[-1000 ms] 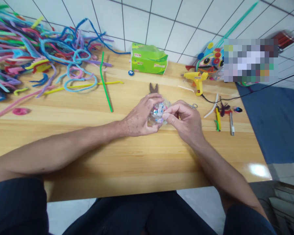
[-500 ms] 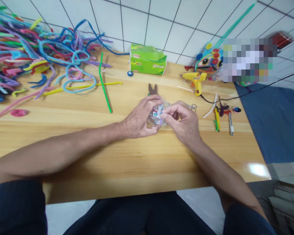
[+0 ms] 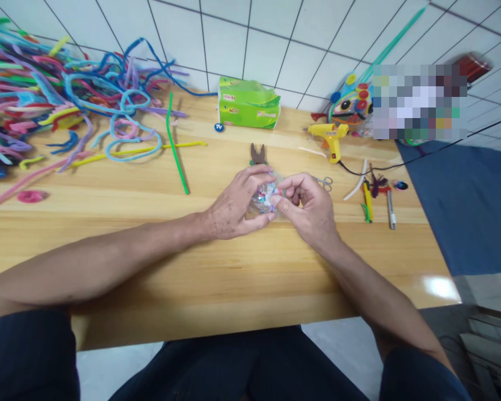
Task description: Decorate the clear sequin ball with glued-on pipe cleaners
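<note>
- Head view: the left hand (image 3: 229, 209) curls around the clear plastic item (image 3: 263, 201) with small coloured bits in it, thumb and fingers set wide apart on its near and far sides
- The right hand (image 3: 313, 211) is at the item's right side, thumb and index fingertip close together, other fingers curled; whether it pinches anything I cannot tell
- The item is between both hands, over the middle of the wooden table (image 3: 234, 289)
- Pliers (image 3: 258, 154) lie just beyond the left fingers, jaws spread and pointing to the wall; scissors (image 3: 326, 182) show partly behind the right hand
- Farther back are a green tissue pack (image 3: 248, 106), a blue button (image 3: 219, 127) and a yellow glue gun (image 3: 332, 138)
- To the left, a bent green pipe cleaner (image 3: 177, 150) crosses a yellow one (image 3: 187, 145), near a tangled multicoloured pile (image 3: 25, 100)
</note>
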Tool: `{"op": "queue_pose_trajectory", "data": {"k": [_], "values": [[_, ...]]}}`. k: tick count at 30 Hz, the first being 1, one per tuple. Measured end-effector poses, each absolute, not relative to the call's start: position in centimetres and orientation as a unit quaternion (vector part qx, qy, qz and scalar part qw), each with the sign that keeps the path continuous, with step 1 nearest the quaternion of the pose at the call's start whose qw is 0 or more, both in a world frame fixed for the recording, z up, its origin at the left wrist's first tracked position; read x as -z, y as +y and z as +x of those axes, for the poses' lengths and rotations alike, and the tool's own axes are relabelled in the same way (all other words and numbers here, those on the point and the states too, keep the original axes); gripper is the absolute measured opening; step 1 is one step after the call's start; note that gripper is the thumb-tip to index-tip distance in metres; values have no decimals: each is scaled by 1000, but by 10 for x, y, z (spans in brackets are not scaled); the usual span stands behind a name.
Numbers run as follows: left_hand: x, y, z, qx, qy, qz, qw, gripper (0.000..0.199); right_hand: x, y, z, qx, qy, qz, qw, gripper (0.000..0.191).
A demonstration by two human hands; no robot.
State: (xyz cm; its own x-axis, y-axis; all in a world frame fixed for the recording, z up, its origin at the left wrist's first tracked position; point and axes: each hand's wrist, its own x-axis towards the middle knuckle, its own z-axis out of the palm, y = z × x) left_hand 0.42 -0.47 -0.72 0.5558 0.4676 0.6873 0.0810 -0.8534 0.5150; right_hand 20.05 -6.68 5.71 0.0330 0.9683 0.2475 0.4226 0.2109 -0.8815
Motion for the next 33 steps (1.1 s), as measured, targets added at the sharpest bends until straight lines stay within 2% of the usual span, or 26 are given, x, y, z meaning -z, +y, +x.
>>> {"op": "queue_pose_trajectory", "data": {"k": [7,12,15,20,26,33], "values": [[6,-4,6,-442,169,848,237,59,-57,-63,202,-362,-592,-547,469,19],[4,-6,5,-448,166,844,244,59,-61,-47,220,-407,-532,-535,515,29],[2,-8,4,-450,169,839,255,56,-68,-35,245,-361,-523,-558,533,26],[3,-8,3,-449,177,835,264,53,-73,-14,311,-186,-538,-617,544,19],[2,-8,4,-446,185,834,267,51,-52,-6,371,-64,-515,-738,431,15],[0,-7,2,-441,187,831,281,52,-25,-8,356,-92,-603,-739,285,19]]}}
